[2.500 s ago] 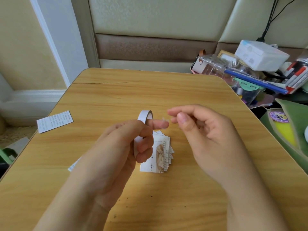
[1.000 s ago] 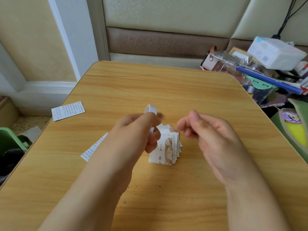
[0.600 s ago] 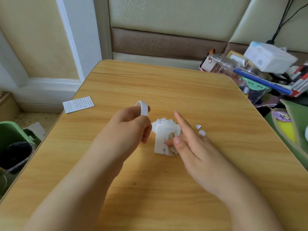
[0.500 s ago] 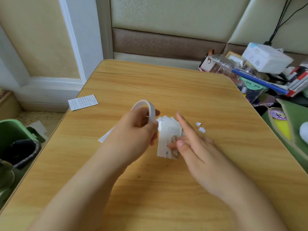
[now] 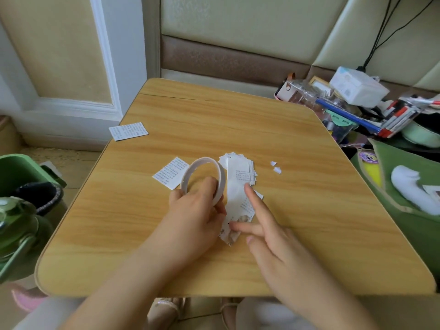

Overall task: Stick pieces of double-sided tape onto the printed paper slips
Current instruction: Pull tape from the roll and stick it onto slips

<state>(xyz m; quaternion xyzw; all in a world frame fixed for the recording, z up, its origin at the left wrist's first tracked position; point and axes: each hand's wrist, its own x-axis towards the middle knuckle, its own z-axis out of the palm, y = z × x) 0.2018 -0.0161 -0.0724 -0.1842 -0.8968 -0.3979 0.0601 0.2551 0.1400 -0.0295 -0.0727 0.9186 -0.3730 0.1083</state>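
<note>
The fingers point(image 5: 209, 186) of the left hand point(image 5: 197, 210) curl round the lower rim of a thin white ring-shaped roll of double-sided tape point(image 5: 203, 178), holding it upright just left of centre frame. The right hand point(image 5: 273, 236) lies with straight, spread fingers, its forefinger and thumb pressing on a fanned stack of white printed paper slips point(image 5: 239, 186) at the middle of the light wooden worktop point(image 5: 309, 210). One loose printed slip point(image 5: 170, 172) lies flat just left of the roll, partly behind it. Another printed slip point(image 5: 128, 131) hangs over the worktop's upper left edge. Two tiny white paper scraps point(image 5: 275, 167) sit right of the stack. A green bin point(image 5: 21, 172) stands at the left edge of the frame.
</note>
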